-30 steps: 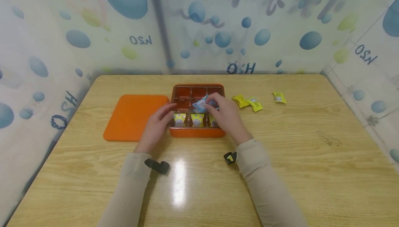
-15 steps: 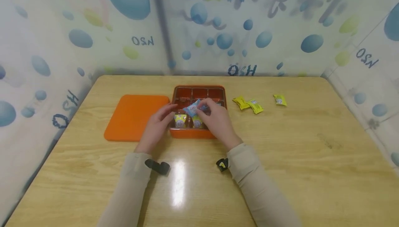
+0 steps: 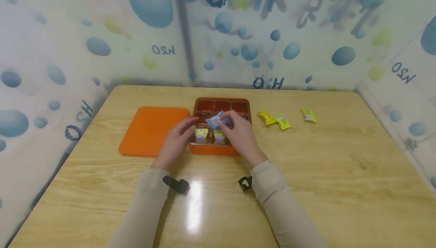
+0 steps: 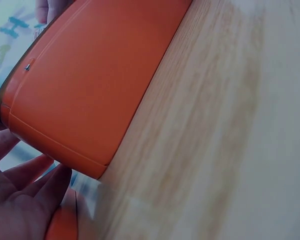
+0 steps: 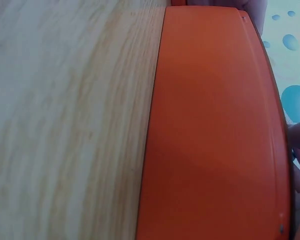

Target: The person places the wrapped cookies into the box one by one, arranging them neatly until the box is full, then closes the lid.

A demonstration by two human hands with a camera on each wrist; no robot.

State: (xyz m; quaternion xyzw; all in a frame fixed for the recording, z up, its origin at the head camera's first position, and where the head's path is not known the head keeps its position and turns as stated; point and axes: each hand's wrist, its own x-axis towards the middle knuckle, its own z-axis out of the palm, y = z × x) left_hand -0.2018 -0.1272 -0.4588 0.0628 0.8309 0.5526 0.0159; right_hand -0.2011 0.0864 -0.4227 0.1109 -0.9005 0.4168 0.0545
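An orange box [image 3: 214,149] with a clear divided insert stands on the table. My right hand [image 3: 242,136] pinches a blue wrapped sweet [image 3: 214,121] between thumb and fingers, above the insert's middle row. My left hand [image 3: 175,140] rests against the box's left side, fingers loosely bent and thumb near the rim. In the left wrist view, the fingers [image 4: 57,182] touch the box's corner. Yellow wrapped sweets lie in the front row: one in the left compartment [image 3: 201,135], another in the middle compartment [image 3: 219,137]. My right hand hides the front right compartment.
An orange lid [image 3: 150,130] lies flat left of the box. Right of it are two touching yellow sweets [image 3: 265,118] and, farther right, a single yellow sweet [image 3: 308,115]. A patterned wall [image 3: 248,51] rises behind the table's far edge [image 3: 306,90].
My right hand has moved left and slightly nearer with the blue sweet, from the middle compartment's right side toward its left. My left hand stays beside the box. The head view has shifted slightly.
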